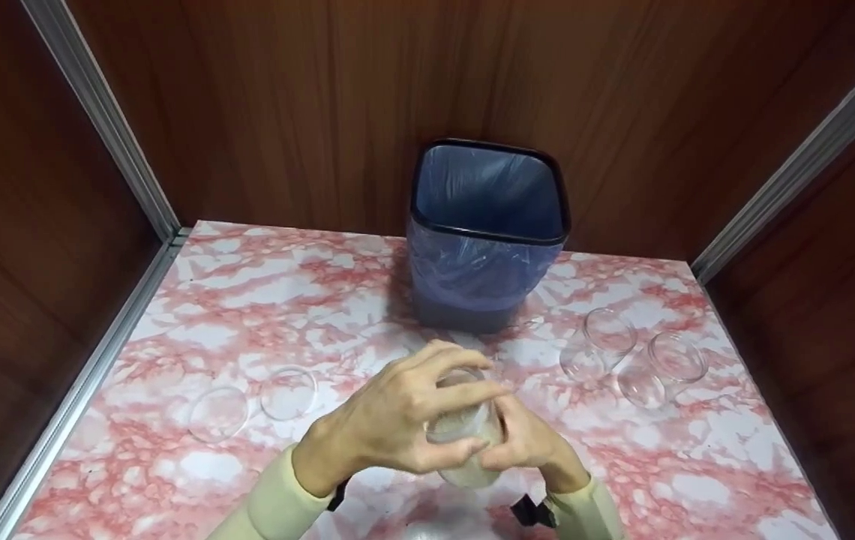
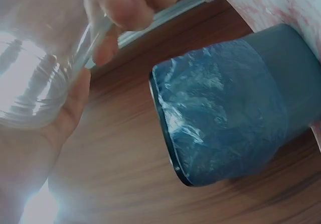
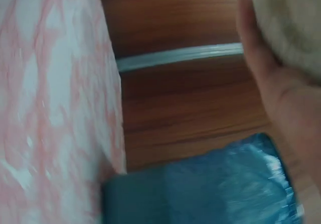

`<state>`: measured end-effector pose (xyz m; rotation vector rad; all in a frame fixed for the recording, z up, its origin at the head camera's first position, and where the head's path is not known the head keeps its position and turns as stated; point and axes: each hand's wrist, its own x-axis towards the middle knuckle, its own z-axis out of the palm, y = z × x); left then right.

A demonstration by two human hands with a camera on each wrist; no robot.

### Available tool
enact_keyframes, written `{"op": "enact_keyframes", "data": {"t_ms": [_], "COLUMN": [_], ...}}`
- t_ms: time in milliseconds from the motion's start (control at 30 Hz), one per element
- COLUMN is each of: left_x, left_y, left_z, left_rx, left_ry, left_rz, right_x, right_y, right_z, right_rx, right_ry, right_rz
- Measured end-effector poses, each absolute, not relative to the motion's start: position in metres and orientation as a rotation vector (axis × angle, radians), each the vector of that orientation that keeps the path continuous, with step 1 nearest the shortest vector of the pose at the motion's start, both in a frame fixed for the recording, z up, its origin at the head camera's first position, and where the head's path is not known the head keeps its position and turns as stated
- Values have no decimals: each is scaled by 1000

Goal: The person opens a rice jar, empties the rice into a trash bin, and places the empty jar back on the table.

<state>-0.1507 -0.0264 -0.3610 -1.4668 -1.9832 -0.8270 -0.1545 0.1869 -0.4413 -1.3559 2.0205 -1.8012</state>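
Note:
Above the near middle of the table, my left hand (image 1: 409, 409) curls its fingers and thumb round a clear plastic jar (image 1: 456, 427). On the right side, my right hand (image 1: 525, 442) grips the lower part, fingers close to the left hand's. Smooth, see-through walls of the jar (image 2: 40, 58) fill the upper left of the left wrist view. Something pale beige (image 3: 291, 28) sits against the right palm in the right wrist view. I cannot tell whether the hands share one jar or hold two.
Two clear jars (image 1: 598, 343) stand at the right of the red-and-white marbled table (image 1: 195, 480). Two thin clear round pieces (image 1: 289, 392) lie at the left. A bin (image 1: 487, 277) with a blue liner stands at the back, against brown wood panels (image 1: 307, 112).

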Motion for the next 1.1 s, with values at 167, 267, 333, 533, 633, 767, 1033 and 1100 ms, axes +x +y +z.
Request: {"op": "enact_keyframes", "data": {"t_ms": [167, 267, 333, 533, 633, 767, 1033, 1100], "left_x": [-158, -163, -166, -161, -158, -159, -150, -148], "left_y": [-26, -22, -19, -19, -23, -26, -14, -12], "left_z": [-372, -381, -386, -389, -382, -368, -357, -359], "left_rx": [-1165, -955, -853, -739, -850, -1150, -1604, -1637], "left_ry": [-2130, -2244, -2323, -2437, -2230, -1805, -1536, -1567], "left_rz": [-804, -766, -769, -931, -1045, -1117, -996, -953], "right_x": [-147, -156, -161, -167, -166, -162, -181, -185], "right_y": [168, 158, 155, 161, 171, 186, 192, 195], "right_z": [-437, -443, -448, -452, -447, -439, -441, -442], "right_rx": [-1111, -1136, -1156, -1059, -950, -1049, -1922, -2032], "right_ry": [2648, 3016, 3201, 3083, 2734, 2272, 1506, 1483], "right_rz": [-1690, -1511, -1380, -1507, -1795, -1971, -1603, -1538]}}
